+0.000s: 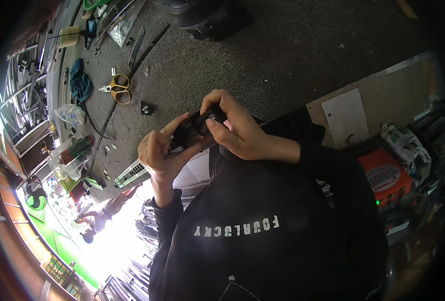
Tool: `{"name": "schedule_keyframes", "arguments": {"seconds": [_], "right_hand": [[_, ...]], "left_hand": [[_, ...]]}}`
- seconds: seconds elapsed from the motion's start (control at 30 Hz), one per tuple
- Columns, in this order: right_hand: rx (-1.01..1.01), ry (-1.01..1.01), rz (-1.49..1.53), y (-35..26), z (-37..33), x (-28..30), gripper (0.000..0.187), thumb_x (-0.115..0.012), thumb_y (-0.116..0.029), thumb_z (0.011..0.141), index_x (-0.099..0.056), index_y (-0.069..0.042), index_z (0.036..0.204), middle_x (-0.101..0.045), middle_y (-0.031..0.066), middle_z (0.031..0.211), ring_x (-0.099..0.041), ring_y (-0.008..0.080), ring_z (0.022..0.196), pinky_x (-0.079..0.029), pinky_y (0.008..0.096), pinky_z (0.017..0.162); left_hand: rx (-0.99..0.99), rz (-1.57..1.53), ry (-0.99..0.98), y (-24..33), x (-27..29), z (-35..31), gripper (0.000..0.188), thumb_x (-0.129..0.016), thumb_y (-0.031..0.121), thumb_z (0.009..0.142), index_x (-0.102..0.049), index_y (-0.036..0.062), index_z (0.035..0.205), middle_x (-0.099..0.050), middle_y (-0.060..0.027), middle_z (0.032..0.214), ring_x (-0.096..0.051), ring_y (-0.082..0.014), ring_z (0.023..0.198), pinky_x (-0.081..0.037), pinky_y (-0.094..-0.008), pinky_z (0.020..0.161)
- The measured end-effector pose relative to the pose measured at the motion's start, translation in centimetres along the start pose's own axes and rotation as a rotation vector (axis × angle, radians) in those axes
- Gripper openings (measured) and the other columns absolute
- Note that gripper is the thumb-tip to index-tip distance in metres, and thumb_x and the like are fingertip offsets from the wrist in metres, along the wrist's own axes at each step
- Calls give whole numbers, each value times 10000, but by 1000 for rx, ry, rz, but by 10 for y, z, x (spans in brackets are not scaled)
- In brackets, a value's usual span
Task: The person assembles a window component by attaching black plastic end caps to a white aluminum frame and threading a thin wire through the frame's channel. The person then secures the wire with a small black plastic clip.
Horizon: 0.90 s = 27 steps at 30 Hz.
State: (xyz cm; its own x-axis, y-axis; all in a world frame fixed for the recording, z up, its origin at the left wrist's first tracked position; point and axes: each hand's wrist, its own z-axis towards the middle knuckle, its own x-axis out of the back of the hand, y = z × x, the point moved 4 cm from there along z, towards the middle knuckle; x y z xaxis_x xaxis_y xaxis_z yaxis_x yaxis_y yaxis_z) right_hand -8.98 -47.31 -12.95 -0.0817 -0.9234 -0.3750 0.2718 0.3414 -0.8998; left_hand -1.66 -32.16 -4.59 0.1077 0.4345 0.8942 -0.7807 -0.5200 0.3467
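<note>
Between my two hands is a small black piece with a dark, glossy face (186,133); its exact kind cannot be made out. The left end is gripped by my left hand (157,153), thumb along the lower edge and fingers along the upper one. Closed round the other end is my right hand (242,131), its index finger bent over the top and its thumb pressing the near side. My fingers hide much of the piece. A small black fitting (147,108) lies on the grey work surface (232,65), just beyond my left hand.
Yellow-handled scissors (119,90), a teal cloth (80,80) and a metal strip (137,46) lie at the left. A bulky black object (202,17) stands at the far edge. An orange-red box (385,173) is at the right; a person (99,218) is at lower left.
</note>
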Motion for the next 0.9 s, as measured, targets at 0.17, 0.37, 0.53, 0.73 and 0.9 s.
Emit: {"name": "schedule_keyframes", "arguments": {"seconds": [0.17,0.37,0.53,0.73,0.9], "right_hand": [[-26,-12,8,1,-1,-1,250,-496,-193,1011,-443,-17,1181,-474,78,1042,-469,116,923,-418,293,824],[-39,-14,7,-1,3,-3,244,-497,-193,1007,-436,-29,1178,-468,65,1013,-461,109,887,-415,291,787],[-98,-77,17,-4,7,1,223,-495,-213,996,-459,-43,1136,-462,50,966,-447,100,855,-405,291,742],[-76,-78,27,-3,12,2,214,-495,-207,972,-469,-42,1104,-458,47,950,-440,103,853,-399,293,759],[-105,-101,41,-2,12,4,216,-499,-204,964,-472,-39,1101,-458,48,952,-438,105,854,-397,291,768]], "left_hand": [[0,-9,0,0,0,1,503,-936,180,534,-465,109,695,-777,-15,853,-283,-63,476,-312,-211,456],[-2,9,-1,3,1,2,536,-952,206,521,-443,118,663,-774,-20,841,-345,-54,471,-328,-215,457],[-53,7,9,6,-1,7,584,-949,195,531,-393,141,699,-745,2,748,-278,-19,504,-300,-186,465],[-52,49,-3,9,-1,7,553,-955,246,510,-442,113,667,-737,1,736,-321,-34,498,-321,-206,463],[-49,68,24,8,-1,6,477,-955,241,477,-562,79,693,-667,33,664,-342,-50,489,-340,-220,463]]}}
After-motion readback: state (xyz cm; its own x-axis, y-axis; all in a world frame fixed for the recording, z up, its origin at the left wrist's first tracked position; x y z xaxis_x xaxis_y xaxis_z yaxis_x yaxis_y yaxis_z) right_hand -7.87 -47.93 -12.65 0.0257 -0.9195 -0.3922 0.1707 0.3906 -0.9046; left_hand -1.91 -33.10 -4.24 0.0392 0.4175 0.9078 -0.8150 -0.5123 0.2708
